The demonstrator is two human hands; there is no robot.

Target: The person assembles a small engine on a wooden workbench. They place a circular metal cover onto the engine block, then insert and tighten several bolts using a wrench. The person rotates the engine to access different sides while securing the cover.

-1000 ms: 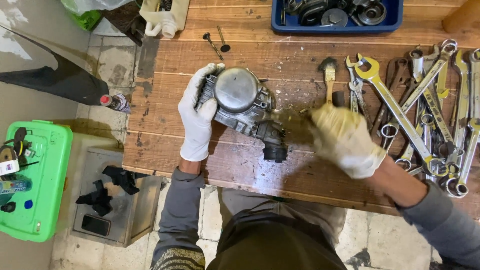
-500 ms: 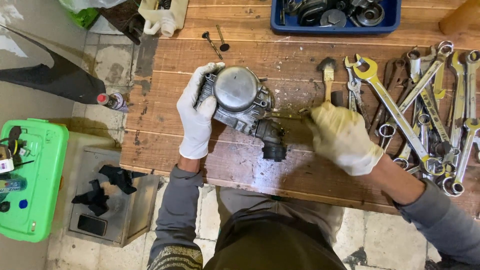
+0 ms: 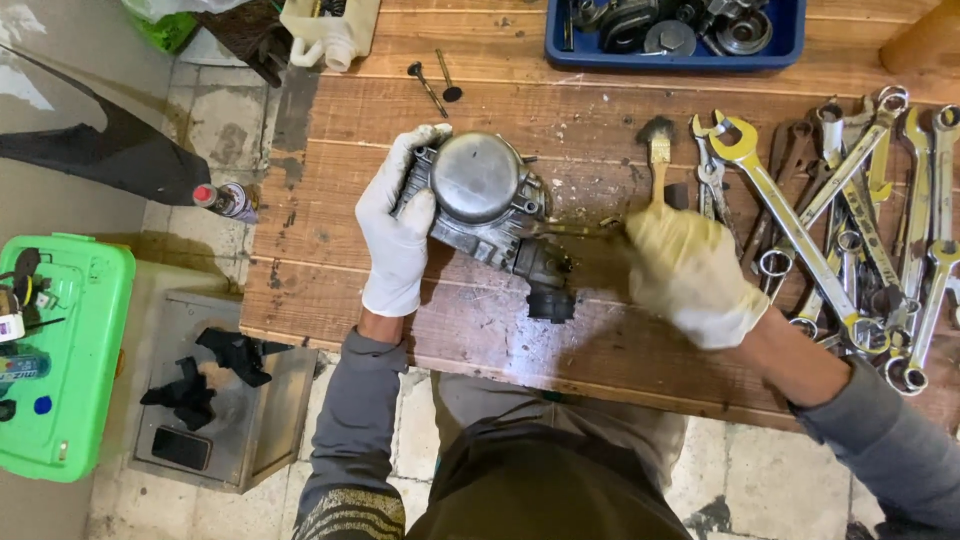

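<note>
- Gripping one metal engine part (image 3: pixel 487 205) with my left hand (image 3: pixel 397 225), gloved fingers wrapped round its left edge; it sits mid-bench on the one wooden table (image 3: pixel 500 330).
- My right hand (image 3: pixel 690 272), gloved, is closed on a thin tool (image 3: pixel 565 229), tip at the part's right side.
- One blue tray (image 3: pixel 672 52) of parts, far edge.
- Wrench pile (image 3: pixel 850 220) on the right, too overlapped to count.
- One paintbrush (image 3: pixel 658 150) just beyond my right hand.
- Two valves (image 3: pixel 436 82) near the far edge.
</note>
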